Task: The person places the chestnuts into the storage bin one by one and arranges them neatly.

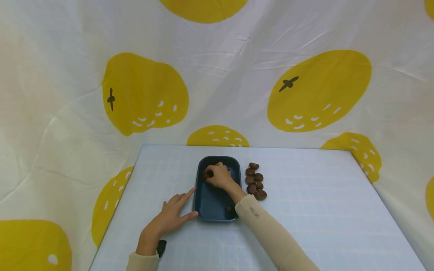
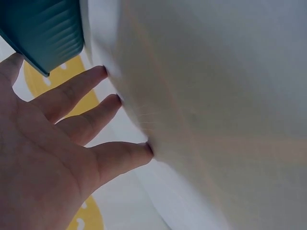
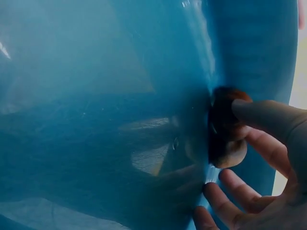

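Note:
A dark blue rectangular tray lies on the table. My right hand reaches into its far left part. There, in the right wrist view, the thumb and index finger pinch a brown chestnut close to the tray's side wall. A second chestnut sits right against it, by the other fingers. My left hand is spread beside the tray, its index fingertip and thumb at the left rim. The left wrist view shows the other fingertips on the white table surface.
Several chestnuts form a rough double row just right of the tray. A small dark round thing lies in the tray's near right corner, beside the right sleeve. Behind the table hangs a white cloth with yellow fruit shapes.

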A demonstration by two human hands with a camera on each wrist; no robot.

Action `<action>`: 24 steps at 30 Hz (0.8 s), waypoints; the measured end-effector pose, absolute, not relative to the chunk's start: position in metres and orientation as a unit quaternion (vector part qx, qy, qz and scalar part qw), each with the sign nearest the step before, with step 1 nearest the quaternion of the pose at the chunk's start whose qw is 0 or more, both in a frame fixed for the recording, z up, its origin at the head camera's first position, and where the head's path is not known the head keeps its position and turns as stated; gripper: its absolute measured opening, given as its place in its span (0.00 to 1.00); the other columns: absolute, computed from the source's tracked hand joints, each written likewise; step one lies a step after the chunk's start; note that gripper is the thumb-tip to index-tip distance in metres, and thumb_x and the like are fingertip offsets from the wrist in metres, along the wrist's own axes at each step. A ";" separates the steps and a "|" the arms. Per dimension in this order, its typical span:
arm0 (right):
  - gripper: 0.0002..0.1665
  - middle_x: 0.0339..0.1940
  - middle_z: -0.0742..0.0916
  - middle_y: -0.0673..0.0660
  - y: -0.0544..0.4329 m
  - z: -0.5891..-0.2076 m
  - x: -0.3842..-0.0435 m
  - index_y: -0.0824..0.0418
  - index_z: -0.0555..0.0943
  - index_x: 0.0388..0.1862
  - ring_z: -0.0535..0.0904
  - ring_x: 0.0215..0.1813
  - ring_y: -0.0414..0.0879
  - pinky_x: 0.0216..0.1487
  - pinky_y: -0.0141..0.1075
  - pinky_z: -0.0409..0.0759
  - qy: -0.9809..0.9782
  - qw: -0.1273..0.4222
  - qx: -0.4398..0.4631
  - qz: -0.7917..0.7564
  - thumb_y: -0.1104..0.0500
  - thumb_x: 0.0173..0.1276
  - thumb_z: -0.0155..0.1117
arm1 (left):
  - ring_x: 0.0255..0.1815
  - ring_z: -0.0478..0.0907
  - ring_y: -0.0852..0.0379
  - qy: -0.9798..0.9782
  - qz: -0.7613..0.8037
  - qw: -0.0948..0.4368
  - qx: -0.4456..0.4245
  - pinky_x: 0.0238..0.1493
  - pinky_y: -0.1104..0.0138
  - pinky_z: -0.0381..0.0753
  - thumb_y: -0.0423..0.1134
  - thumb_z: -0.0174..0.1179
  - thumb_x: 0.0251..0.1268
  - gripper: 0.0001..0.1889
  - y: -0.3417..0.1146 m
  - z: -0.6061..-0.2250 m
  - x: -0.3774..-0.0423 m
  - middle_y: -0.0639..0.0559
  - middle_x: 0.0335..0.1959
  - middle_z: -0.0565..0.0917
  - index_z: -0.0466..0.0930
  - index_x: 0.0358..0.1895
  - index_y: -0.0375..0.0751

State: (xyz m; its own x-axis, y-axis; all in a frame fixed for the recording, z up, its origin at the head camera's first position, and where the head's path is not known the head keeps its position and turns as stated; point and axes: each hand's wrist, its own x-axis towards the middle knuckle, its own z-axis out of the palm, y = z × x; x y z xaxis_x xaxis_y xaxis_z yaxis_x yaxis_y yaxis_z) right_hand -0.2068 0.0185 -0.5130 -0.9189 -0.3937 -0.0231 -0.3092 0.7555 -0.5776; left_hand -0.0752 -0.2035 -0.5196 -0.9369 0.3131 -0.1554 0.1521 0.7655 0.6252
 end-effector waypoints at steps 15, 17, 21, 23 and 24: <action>0.17 0.55 0.80 0.60 0.032 -0.469 -0.202 0.54 0.85 0.54 0.73 0.58 0.57 0.53 0.59 0.74 0.917 0.044 -0.195 -0.344 0.53 0.67 0.71 | 0.74 0.59 0.40 0.929 0.322 0.122 0.137 0.62 0.23 0.42 0.71 0.58 0.62 0.44 -0.203 -0.517 -0.075 0.42 0.72 0.68 0.49 0.80 0.74; 0.18 0.56 0.80 0.60 0.037 -0.456 -0.199 0.55 0.84 0.55 0.74 0.58 0.56 0.56 0.56 0.75 0.911 0.036 -0.208 -0.354 0.54 0.68 0.71 | 0.73 0.59 0.39 0.928 0.322 0.122 0.140 0.62 0.23 0.43 0.70 0.58 0.63 0.44 -0.203 -0.517 -0.075 0.41 0.72 0.68 0.49 0.80 0.73; 0.19 0.56 0.80 0.59 0.049 -0.433 -0.192 0.60 0.83 0.56 0.75 0.58 0.54 0.60 0.50 0.74 0.897 0.015 -0.235 -0.374 0.55 0.69 0.71 | 0.74 0.59 0.38 0.928 0.324 0.118 0.143 0.61 0.23 0.42 0.70 0.58 0.63 0.44 -0.203 -0.515 -0.076 0.41 0.72 0.67 0.49 0.80 0.72; 0.20 0.55 0.81 0.58 0.056 -0.423 -0.188 0.62 0.83 0.56 0.75 0.58 0.55 0.60 0.49 0.73 0.890 0.008 -0.243 -0.385 0.55 0.68 0.71 | 0.74 0.58 0.39 0.929 0.323 0.119 0.139 0.62 0.24 0.42 0.71 0.57 0.62 0.44 -0.203 -0.515 -0.076 0.42 0.72 0.67 0.49 0.80 0.74; 0.20 0.55 0.82 0.58 0.060 -0.419 -0.186 0.62 0.83 0.56 0.75 0.59 0.56 0.61 0.49 0.73 0.887 0.005 -0.247 -0.389 0.55 0.68 0.71 | 0.74 0.58 0.39 0.928 0.324 0.121 0.139 0.62 0.24 0.42 0.71 0.57 0.62 0.44 -0.203 -0.515 -0.075 0.42 0.72 0.67 0.49 0.80 0.74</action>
